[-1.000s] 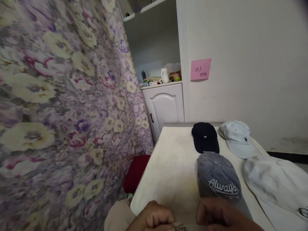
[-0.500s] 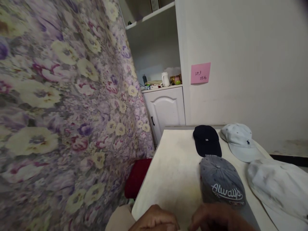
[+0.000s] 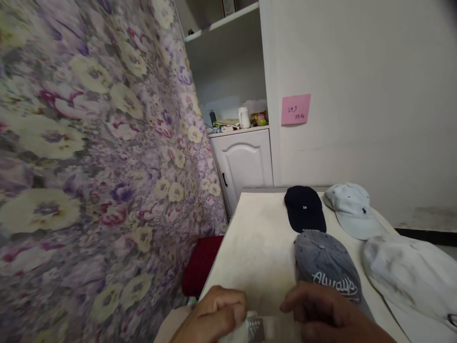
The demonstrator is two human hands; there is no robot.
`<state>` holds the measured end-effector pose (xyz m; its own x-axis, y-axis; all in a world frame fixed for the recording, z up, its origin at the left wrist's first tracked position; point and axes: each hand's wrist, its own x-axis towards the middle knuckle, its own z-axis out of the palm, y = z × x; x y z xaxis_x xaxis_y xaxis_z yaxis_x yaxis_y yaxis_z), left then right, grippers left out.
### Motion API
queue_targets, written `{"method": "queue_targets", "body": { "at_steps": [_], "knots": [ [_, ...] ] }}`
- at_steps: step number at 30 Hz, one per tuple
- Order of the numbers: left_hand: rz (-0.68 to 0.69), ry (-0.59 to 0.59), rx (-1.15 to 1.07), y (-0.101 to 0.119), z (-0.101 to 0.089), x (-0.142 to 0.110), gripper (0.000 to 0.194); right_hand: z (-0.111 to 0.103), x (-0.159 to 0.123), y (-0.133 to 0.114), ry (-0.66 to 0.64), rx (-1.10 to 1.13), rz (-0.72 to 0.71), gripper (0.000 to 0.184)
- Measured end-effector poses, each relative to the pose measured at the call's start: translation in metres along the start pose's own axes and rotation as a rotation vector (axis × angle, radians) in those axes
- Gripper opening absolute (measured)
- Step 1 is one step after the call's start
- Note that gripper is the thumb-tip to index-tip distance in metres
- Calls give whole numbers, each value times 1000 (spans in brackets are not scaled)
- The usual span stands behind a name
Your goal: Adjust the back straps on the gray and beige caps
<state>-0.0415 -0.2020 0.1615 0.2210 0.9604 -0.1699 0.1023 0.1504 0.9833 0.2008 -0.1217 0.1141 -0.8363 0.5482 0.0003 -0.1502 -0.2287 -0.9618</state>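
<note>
My left hand (image 3: 217, 315) and my right hand (image 3: 323, 315) sit at the near edge of a pale table (image 3: 253, 247), both with fingers curled. Between them lies a small pale object (image 3: 255, 328) that both hands pinch; I cannot make out what it is. Just beyond my right hand rests a grey cap lettered "Always" (image 3: 326, 262). Behind it lie a navy cap (image 3: 304, 208) and a light blue cap (image 3: 352, 208). A large white hat (image 3: 410, 274) lies to the right.
A floral curtain (image 3: 89, 166) fills the left side. A white cabinet (image 3: 244, 159) with a jug and clutter on top stands behind the table. A pink sticky note (image 3: 295, 109) hangs on the wall. A dark red cushion (image 3: 200, 264) sits beside the table.
Both hands have risen further into view and the pale object between them now shows. The view has shifted slightly; the caps stay put.
</note>
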Motion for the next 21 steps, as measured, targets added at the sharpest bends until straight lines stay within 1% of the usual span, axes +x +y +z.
{"method": "queue_targets", "body": {
  "at_steps": [3, 6, 8, 10, 12, 15, 16, 18, 21],
  "knots": [
    [78, 8, 102, 15, -18, 4, 50, 0, 12, -1, 40, 101, -29, 30],
    [159, 21, 279, 42, -31, 4, 48, 5, 28, -2, 123, 140, -104, 27],
    [204, 39, 390, 58, -33, 4, 45, 7, 35, 0, 147, 131, -169, 27],
    [218, 34, 432, 64, -29, 7, 40, 6, 40, 5, 130, 86, -222, 30],
    [183, 11, 417, 58, -20, 14, 35, 5, 40, 12, 86, 40, -226, 39],
    [60, -47, 399, 36, -3, 27, 33, 5, 37, 18, 36, 10, -131, 56],
    [31, -66, 394, 29, 2, 30, 33, 6, 36, 18, 34, 2, -100, 59],
    [1, -97, 377, 16, 10, 35, 36, 9, 34, 17, 44, -24, -39, 59],
    [-22, -97, 330, 4, 15, 36, 35, 13, 33, 20, 58, -34, 27, 56]
  ]
}}
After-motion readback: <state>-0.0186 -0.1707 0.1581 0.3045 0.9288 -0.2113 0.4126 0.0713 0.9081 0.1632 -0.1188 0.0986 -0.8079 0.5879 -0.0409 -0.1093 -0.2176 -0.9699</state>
